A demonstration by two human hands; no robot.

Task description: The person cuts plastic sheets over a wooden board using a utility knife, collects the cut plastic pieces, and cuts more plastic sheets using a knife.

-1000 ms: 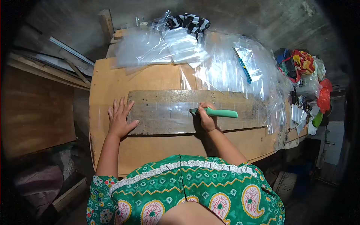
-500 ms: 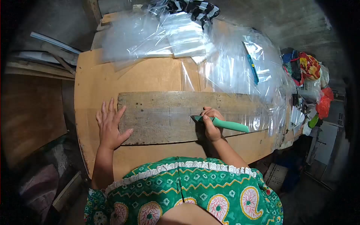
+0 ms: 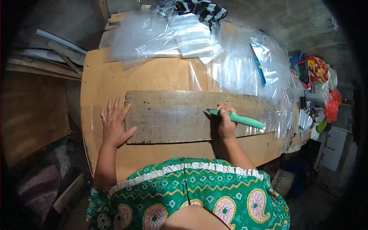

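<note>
A worn wooden board [image 3: 168, 132] lies across the table in front of me, with thin dark marks on its middle. A strip of clear plastic film [image 3: 161, 111] seems to lie over it. My left hand [image 3: 117, 124] rests flat at the board's left end, fingers spread and thumb over the edge. In my right hand [image 3: 227, 122] is a knife [image 3: 247, 121] with a green handle. Its short blade points left, close over the board near one of the marks. The handle sticks out to the right, past my palm.
Stacked clear plastic sheets [image 3: 149, 40] cover the table's far side. A blue box cutter [image 3: 259, 69] lies on the sheets at the right. Black-and-white striped cloth or bag [image 3: 203, 9] sits at the back. Colourful bags [image 3: 318, 69] and a red plastic bag [image 3: 332, 107] stand at far right.
The view has shifted slightly, so the table appears a little further right. My right hand with the knife has moved slightly right and away from me; my left hand stays at the board's end.
</note>
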